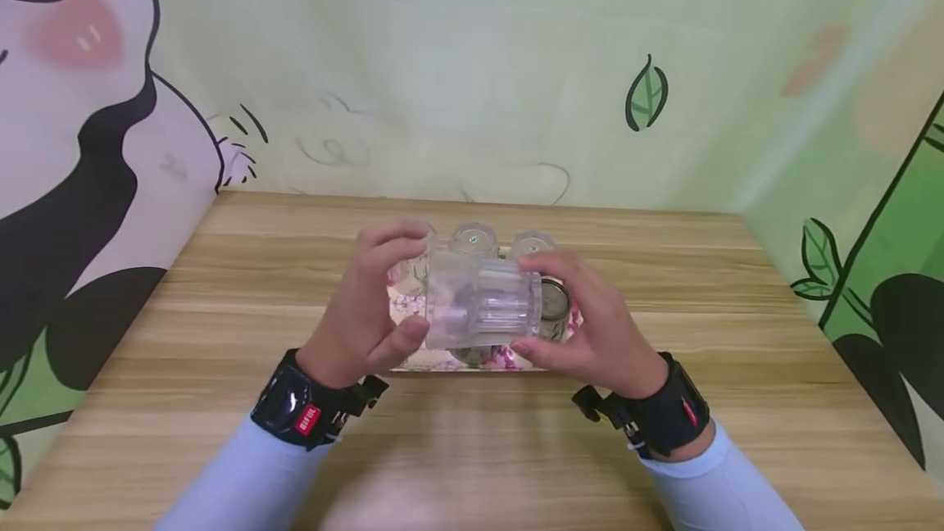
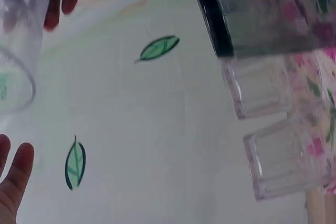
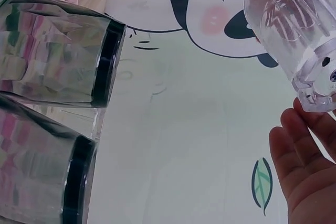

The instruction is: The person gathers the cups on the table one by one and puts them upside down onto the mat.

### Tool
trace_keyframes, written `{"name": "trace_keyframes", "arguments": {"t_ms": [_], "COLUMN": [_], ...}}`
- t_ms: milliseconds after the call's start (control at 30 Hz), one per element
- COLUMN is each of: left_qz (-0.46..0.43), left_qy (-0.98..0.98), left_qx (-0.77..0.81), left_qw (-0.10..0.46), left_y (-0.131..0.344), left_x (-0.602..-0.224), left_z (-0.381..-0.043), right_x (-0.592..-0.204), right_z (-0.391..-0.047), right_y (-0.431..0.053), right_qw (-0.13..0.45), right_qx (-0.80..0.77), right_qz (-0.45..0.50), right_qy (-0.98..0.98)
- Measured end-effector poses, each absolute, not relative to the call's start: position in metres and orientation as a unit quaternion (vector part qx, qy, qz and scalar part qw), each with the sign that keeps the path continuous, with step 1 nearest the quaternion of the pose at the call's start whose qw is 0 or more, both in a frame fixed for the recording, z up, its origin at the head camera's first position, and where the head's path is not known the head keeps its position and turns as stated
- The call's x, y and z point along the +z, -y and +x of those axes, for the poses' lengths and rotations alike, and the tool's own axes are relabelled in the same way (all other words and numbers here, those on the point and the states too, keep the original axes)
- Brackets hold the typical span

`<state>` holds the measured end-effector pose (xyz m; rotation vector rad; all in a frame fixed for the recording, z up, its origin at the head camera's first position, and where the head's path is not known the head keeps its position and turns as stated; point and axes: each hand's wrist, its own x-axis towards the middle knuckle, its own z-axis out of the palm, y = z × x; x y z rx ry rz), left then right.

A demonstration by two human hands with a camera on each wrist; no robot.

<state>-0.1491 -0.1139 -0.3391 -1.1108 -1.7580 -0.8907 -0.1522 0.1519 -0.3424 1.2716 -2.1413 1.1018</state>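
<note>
A clear plastic cup (image 1: pixel 483 306) is held on its side by both hands, left hand (image 1: pixel 365 310) and right hand (image 1: pixel 590 326), fingers curled round its ends, just above the flowery tray (image 1: pixel 413 360) of glasses on the tabletop (image 1: pixel 221 285).

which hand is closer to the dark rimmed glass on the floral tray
Right. The right hand grips the clear tumbler directly beside the dark-rimmed glass on the tray. The left hand holds the tumbler's other end, farther off.
</note>
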Motion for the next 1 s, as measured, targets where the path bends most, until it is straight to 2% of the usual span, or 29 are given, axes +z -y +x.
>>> {"name": "trace_keyframes", "arguments": {"t_ms": [433,1000], "left_qz": [-0.331,-0.302], "left_qy": [0.766,0.778], "left_qx": [-0.345,-0.355], "left_qw": [0.429,0.421], "left_y": [0.147,0.159], "left_x": [-0.328,-0.326], "left_z": [-0.152,-0.156], "right_x": [-0.342,-0.328], "right_z": [-0.157,-0.176], "right_y": [-0.135,-0.092], "right_qw": [0.231,0.17], "right_qx": [0.378,0.293], "right_qz": [0.474,0.492], "right_qy": [0.761,0.802]}}
